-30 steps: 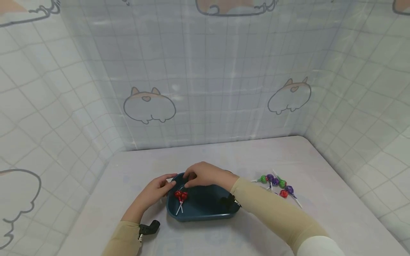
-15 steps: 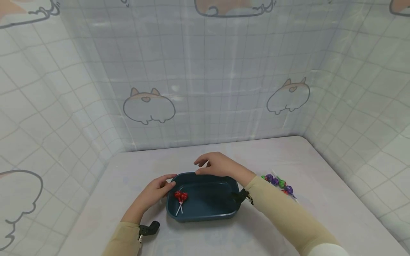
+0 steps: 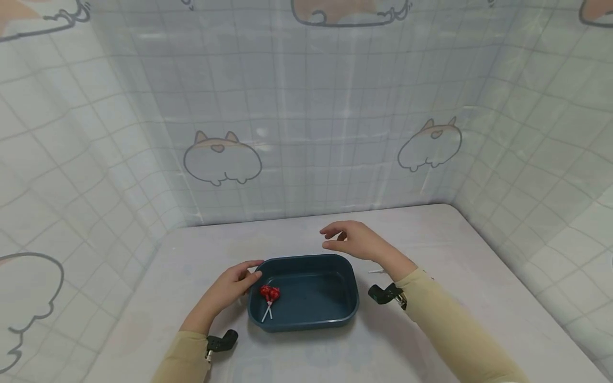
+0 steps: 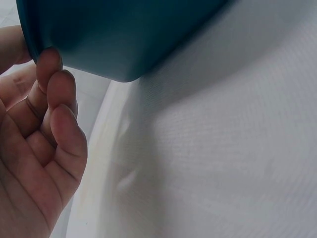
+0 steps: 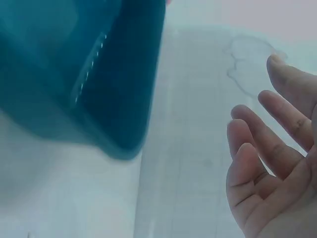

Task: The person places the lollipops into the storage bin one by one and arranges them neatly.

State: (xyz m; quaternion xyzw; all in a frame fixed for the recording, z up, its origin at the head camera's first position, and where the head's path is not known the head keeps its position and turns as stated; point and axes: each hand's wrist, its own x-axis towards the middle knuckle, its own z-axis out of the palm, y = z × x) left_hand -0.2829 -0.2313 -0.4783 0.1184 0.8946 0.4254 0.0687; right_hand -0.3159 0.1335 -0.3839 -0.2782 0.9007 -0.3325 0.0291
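Note:
A dark blue rectangular tray [image 3: 313, 300] rests on the white-covered table. Red-wrapped lollipops [image 3: 270, 293] lie in its left end, their white sticks crossed and pointing toward me. My left hand [image 3: 233, 283] grips the tray's far left corner; the left wrist view has its fingertips [image 4: 62, 89] at the rim from outside. Past the tray's far right corner hovers my right hand [image 3: 356, 242], fingers loosely bent and nothing held. The right wrist view also shows this hand [image 5: 277, 158] empty, apart from the tray wall [image 5: 131, 89].
A white lollipop stick [image 3: 377, 271] pokes out left of my right forearm [image 3: 445, 324], which hides the other lollipops on that side. Patterned curtain walls [image 3: 306, 133] enclose the table [image 3: 191, 255] at the back and sides. Each wrist carries a black camera mount [image 3: 222, 341].
My right hand has left the inside of the tray, rising and moving right past its far rim. Its forearm now covers the loose lollipops. The left hand and tray stay put.

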